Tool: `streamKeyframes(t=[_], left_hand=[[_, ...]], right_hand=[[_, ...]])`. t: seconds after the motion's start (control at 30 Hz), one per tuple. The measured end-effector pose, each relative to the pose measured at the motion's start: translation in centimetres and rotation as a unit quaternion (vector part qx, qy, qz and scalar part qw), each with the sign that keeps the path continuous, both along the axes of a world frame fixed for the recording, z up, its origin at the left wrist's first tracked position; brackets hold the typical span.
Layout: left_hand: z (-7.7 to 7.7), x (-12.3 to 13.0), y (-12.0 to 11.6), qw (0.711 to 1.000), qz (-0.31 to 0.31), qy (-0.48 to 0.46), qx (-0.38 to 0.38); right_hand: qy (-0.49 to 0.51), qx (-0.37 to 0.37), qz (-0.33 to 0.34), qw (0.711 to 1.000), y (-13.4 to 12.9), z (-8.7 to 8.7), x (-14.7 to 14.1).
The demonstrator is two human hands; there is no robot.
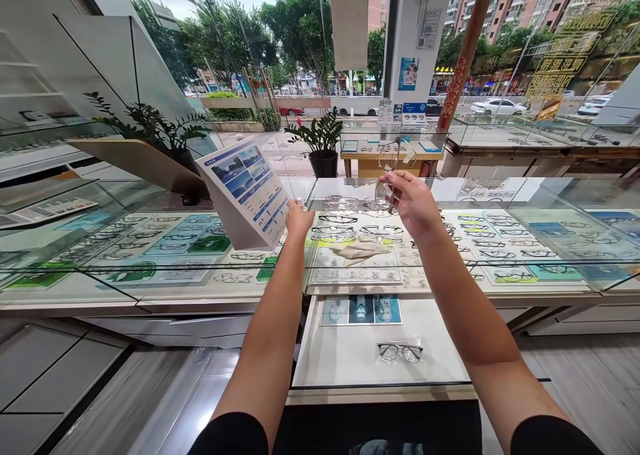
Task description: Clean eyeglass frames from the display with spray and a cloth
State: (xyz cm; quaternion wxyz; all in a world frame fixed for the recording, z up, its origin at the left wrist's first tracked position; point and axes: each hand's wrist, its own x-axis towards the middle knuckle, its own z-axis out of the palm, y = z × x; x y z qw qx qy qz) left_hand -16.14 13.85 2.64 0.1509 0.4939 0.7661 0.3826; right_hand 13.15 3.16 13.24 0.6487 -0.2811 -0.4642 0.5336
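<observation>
My right hand (pixel 414 203) is raised over the glass counter, its fingers pinched on a pair of glasses (pixel 384 194) with a thin frame. My left hand (pixel 299 218) reaches to the right edge of a standing desk calendar (pixel 247 192); its fingers are partly bent, and a small clear thing seems to be at the fingertips, too small to name. Between my hands, a beige cloth (pixel 357 252) lies on the counter. Nearer to me, dark-rimmed glasses (pixel 400 353) in a clear bag lie in the open white drawer (pixel 345 362).
Rows of glasses lie inside the display counter (pixel 190 283) on both sides. A potted plant (pixel 323 148) stands beyond the counter, and another plant (pixel 155 128) at the left. A wooden board (pixel 145 165) leans near it. The window faces a street.
</observation>
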Motion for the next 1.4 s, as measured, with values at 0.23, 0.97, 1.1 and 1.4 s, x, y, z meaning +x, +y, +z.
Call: streamKeyframes(t=[0.23, 0.97, 1.1, 1.4], left_hand=[[2.8, 2.5, -1.5, 0.996, -0.012, 0.010, 0.092], [3.0, 18.9, -8.3, 0.787, -0.444, 0.406, -0.136], [2.3, 19.0, -7.9, 0.790, -0.426, 0.416, -0.145], [5.7, 16.6, -9.3, 0.824, -0.422, 0.364, -0.096]], right_hand=[[0.019, -0.001, -0.004, 1.000, 0.0, 0.2, 0.2], [-0.004, 0.009, -0.005, 1.000, -0.1, 0.5, 0.6], [0.003, 0.012, -0.006, 1.000, -0.2, 0.5, 0.6], [0.001, 0.015, -0.010, 1.000, -0.1, 0.6, 1.1]])
